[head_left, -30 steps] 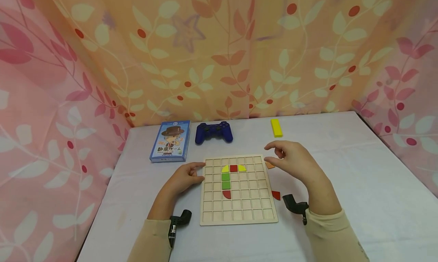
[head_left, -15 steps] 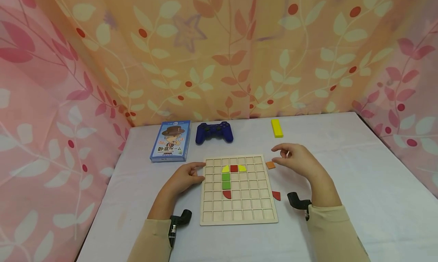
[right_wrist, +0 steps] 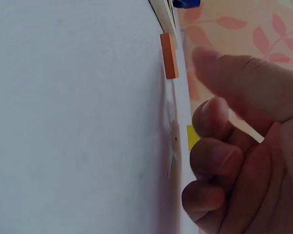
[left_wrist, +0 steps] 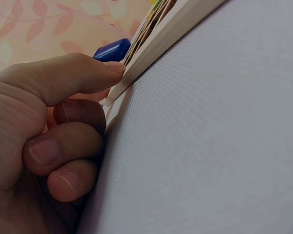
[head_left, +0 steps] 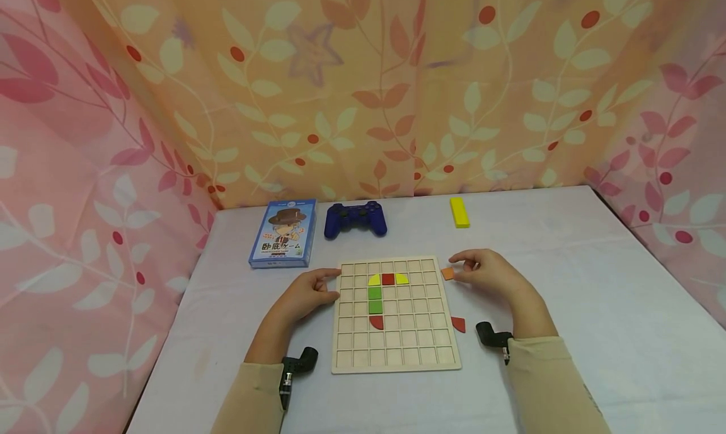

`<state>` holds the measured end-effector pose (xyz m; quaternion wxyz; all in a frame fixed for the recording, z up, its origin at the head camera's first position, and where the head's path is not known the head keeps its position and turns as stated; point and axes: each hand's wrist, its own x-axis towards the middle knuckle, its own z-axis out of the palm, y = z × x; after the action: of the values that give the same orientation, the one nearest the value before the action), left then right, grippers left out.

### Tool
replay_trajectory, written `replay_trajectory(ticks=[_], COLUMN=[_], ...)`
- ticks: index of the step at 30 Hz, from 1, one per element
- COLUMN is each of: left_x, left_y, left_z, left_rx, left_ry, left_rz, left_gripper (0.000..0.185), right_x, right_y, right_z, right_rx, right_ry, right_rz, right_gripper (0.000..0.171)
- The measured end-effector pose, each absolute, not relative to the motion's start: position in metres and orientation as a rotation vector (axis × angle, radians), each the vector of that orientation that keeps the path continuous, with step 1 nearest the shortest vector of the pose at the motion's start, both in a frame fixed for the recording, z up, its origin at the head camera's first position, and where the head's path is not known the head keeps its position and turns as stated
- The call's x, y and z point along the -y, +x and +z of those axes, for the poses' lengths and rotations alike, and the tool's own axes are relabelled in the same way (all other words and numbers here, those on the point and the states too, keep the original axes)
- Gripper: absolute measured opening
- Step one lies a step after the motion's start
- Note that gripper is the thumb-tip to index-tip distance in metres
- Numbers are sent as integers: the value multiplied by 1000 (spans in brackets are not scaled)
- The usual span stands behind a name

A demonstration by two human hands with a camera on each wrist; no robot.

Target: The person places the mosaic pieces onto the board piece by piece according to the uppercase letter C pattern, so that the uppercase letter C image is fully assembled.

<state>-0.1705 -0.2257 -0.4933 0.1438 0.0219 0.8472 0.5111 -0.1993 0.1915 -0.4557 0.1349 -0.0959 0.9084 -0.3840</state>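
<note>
— Orange tile (head_left: 448, 273): where does it lie from your hands?

— Flat on the white tablecloth (head_left: 595, 283), just off the upper right corner of the wooden grid board (head_left: 397, 349), apart from its edge by a sliver. My right hand (head_left: 490, 271) is directly to the tile's right. Thumb and forefinger are reaching toward it, curled and narrow. In the right wrist view the tile (right_wrist: 169, 55) sits clear of my fingers (right_wrist: 211, 117), with cloth showing between, so I judge nothing is pinched yet.

— Long axis?

— Near square; no real long side to speak of. It lies slightly skewed against the board's edge.

— And the left hand?

— My left hand (head_left: 309, 290) is at the board's left edge, far side from the tile. The thumb (left_wrist: 83, 73) presses against the rim of the board (left_wrist: 156, 41), the other fingers are curled under on the cloth. It steadies, holds nothing else. So the right hand is by far the nearer one.

— Noted on the board?

— Two yellow quarter-rounds (head_left: 374, 279) flank a red square (head_left: 388, 279) in the second row; green pieces (head_left: 375, 300) run down below the left one, and a red quarter-round (head_left: 376, 322) closes the column. One more red piece (head_left: 458, 324) lies loose on the cloth by the board's right edge, nearer my wrist.

— Elsewhere?

— At the back are a blue card box (head_left: 283, 234), a dark blue game controller (head_left: 355, 219) and a yellow block (head_left: 459, 211), all well apart from the hands.
</note>
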Motion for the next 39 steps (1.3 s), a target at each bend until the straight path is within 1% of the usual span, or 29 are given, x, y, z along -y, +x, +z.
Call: replay_trajectory(ticks=[12,23,30,39], left_x=[226,226,226,226], left_y=[-170,-170,-170,-168], left_z=[-492,-493,-493,-489], left_rx=[-2445,-2445,-2439,-2436], left_ry=[75,63,64,113], left_rz=[1472,1470,1475,1476], left_gripper=[53,53,53,55], right_x=[-186,-189,-192,-193], right_y=[-199,-200,-199,-193], right_z=[-465,-465,-454,-430], right_rx=[-2670,-2634,-2671,-2710], right_ry=[-257,-230,-175,-262], right_rz=[-1017,-1121,-1123,-1199], right_gripper=[26,27,29,30])
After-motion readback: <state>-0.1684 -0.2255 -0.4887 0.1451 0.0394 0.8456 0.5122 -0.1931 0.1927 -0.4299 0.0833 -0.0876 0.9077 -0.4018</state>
